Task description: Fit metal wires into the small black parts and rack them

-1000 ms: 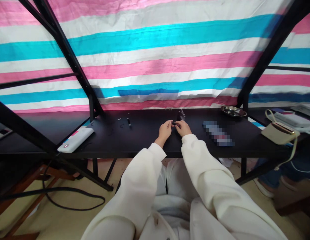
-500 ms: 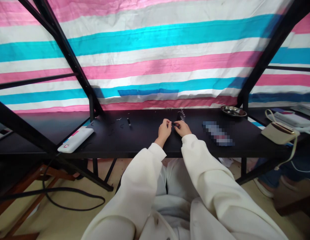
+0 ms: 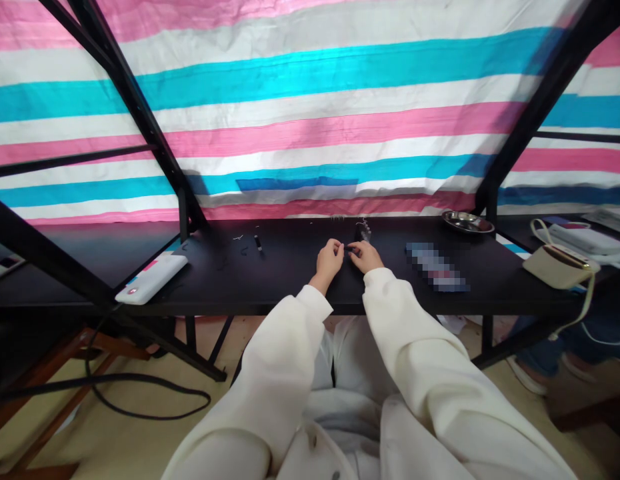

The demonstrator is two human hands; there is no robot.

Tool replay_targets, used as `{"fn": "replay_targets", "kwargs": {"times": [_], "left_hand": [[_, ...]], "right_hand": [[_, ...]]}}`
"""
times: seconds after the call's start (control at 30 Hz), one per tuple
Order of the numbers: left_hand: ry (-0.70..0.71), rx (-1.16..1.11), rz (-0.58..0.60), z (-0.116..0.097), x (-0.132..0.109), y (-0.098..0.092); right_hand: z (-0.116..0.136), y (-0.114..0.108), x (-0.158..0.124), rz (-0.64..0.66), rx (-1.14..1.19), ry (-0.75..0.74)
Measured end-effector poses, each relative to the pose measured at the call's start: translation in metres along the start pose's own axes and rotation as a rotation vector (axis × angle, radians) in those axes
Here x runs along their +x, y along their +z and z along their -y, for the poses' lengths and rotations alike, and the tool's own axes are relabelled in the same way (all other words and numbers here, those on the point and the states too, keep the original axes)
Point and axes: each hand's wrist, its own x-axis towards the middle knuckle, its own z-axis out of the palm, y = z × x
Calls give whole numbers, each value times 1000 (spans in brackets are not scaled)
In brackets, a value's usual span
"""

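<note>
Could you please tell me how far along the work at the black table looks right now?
Done: nothing plainly finished shows; the metal dish is too far off to see inside. In hand: the left hand and right hand pinch one small dark part over the black table. Left: loose small pieces lie to the left, and a thin wire tangle behind the hands.

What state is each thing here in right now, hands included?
left hand: shut, pinching the small dark part.
right hand: shut, pinching the same part.
small dark part: held between both hands, just over the table.
dish: upright, far right of the table; contents unclear.
white box: lying flat at the table's left edge.
bag: lying at the right, strap hanging down.
</note>
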Motion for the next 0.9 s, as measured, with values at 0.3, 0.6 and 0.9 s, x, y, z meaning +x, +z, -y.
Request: {"fn": "replay_targets", "kwargs": {"times": [0.3,0.6,0.9], "left_hand": [[-101,-292,43,1,3,4],[-93,-266,81,3,4,5],[-113,-7,147,12,15,-16]], "right_hand": [[11,-2,-1,-79,80,-3],[18,-1,-3,-48,263,3],[19,4,-4,30,404,-8]]}}
